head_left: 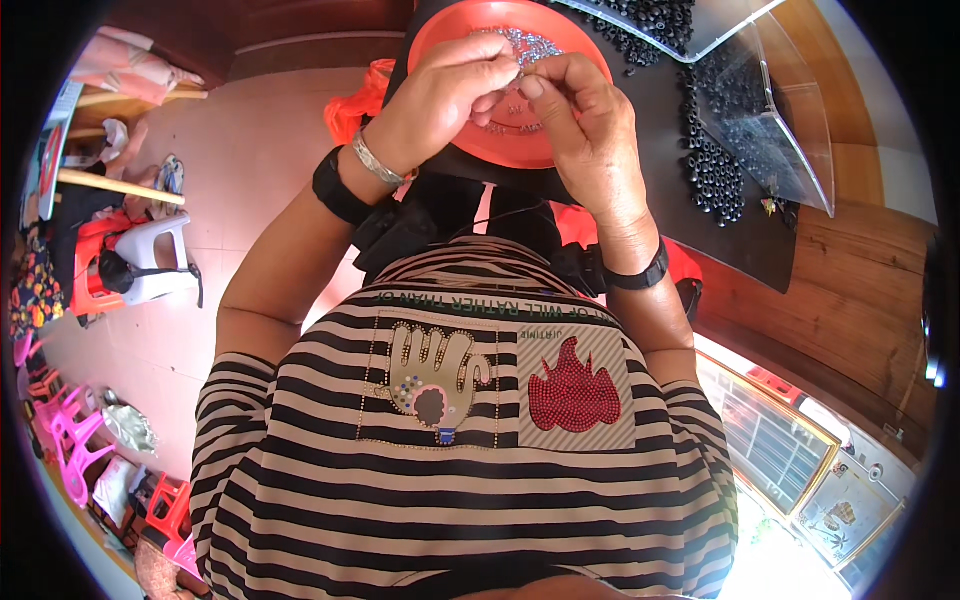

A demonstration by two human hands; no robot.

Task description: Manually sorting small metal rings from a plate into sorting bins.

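Over a round red plate (500, 152), my left hand (440, 95) and my right hand (598, 135) meet fingertip to fingertip. Both are closed in a pinch, and the tiny thing between them is too small to make out. Many small shiny silver pieces (532, 46) lie heaped at the plate's far side, beyond my fingers. A few more small pieces (515, 112) are scattered on the plate below my hands.
The plate rests on a dark table (745, 245). Right of it lie many round black beads (714, 180) beside a clear plastic box (815, 150). A red plastic bag (352, 105) hangs left of the plate. Stools (160, 255) stand on the floor at left.
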